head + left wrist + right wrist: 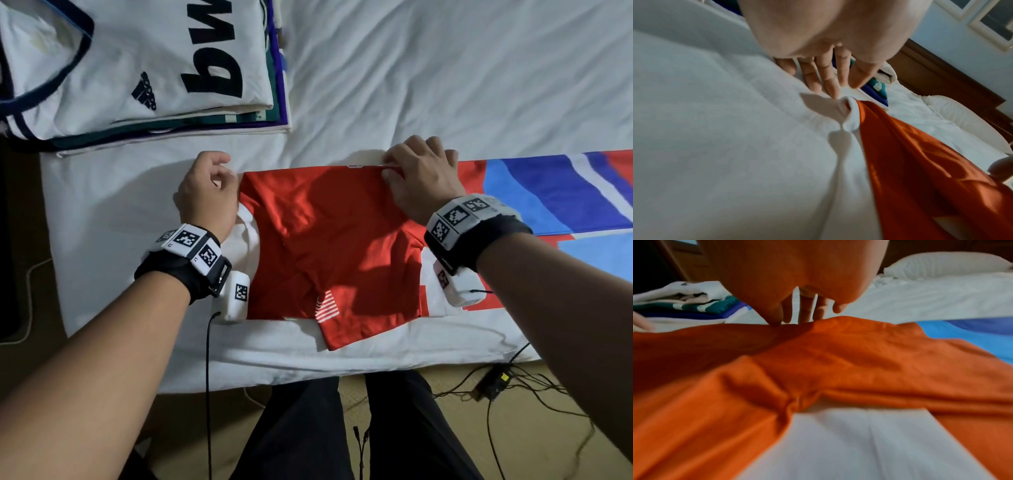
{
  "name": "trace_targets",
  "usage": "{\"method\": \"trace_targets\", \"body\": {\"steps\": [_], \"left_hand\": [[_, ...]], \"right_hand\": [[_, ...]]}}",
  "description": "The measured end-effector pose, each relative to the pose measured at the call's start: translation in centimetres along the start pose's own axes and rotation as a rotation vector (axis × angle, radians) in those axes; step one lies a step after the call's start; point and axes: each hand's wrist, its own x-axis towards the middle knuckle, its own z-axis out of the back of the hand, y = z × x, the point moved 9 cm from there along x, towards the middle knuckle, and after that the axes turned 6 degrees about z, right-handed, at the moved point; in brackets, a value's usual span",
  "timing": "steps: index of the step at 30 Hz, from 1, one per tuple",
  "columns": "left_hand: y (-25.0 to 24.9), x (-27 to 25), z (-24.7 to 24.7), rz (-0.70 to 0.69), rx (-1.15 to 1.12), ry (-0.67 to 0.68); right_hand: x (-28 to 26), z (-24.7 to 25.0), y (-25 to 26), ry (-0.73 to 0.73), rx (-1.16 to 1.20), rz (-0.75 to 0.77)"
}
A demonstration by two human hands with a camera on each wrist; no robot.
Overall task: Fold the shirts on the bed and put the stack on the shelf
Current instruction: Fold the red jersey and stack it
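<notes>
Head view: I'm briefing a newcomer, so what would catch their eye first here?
The bright red shirt with white sleeves, spread on the white bed sheet between both hands: the left hand and right hand pinch its far edge. Next, the stack of folded shirts at far left, a white jersey on top.

Bare forearms; black wrist straps carrying white blocks with black square codes; thin black cable; black trousers.

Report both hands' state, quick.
Left hand: pinching the red shirt's far left corner.
Right hand: fingers pinching the red shirt's far edge.
</notes>
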Motion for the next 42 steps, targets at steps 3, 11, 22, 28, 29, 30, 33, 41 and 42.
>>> {"method": "trace_targets", "body": {"steps": [3, 11, 22, 28, 29, 30, 33, 41, 42], "left_hand": [[0.4, 0.1, -1.2, 0.037, 0.128, 0.135], [-1.6, -0.6, 0.4, -0.167, 0.209, -0.106], [-0.1, -7.3, -7.1, -0.539, 0.660, 0.389], [-0.7, -6.8, -6.1, -0.535, 0.686, 0.318], [-1.1, -7.2, -5.7, -0.542, 0.661, 0.291], [-1.4, -7.6, -5.6, -0.552, 0.648, 0.276], [-0.4, -8.6, -5.7, -0.546, 0.687, 0.288], [0.9, -8.4, -6.3, -0.521, 0.720, 0.251], [0.3, -9.0, -6.3, -0.549, 0.710, 0.237]], "right_hand": [[-2.1, 0.5, -1.0, -0.074, 0.044, -0.053], [-3.8, 1.3, -2.4, -0.154, 0.019, -0.078], [-16.8, -6.4, 3.8, 0.256, -0.237, 0.291], [-17.5, -5.4, 5.0, 0.232, -0.191, 0.312], [-17.3, -5.1, 6.3, 0.185, -0.151, 0.331], [-17.2, -4.9, 7.8, 0.145, -0.111, 0.343], [-17.5, -6.6, 10.6, 0.151, -0.056, 0.310], [-19.2, -9.0, 10.9, 0.190, -0.081, 0.343], [-19.2, -8.6, 11.4, 0.141, -0.078, 0.381]]}}
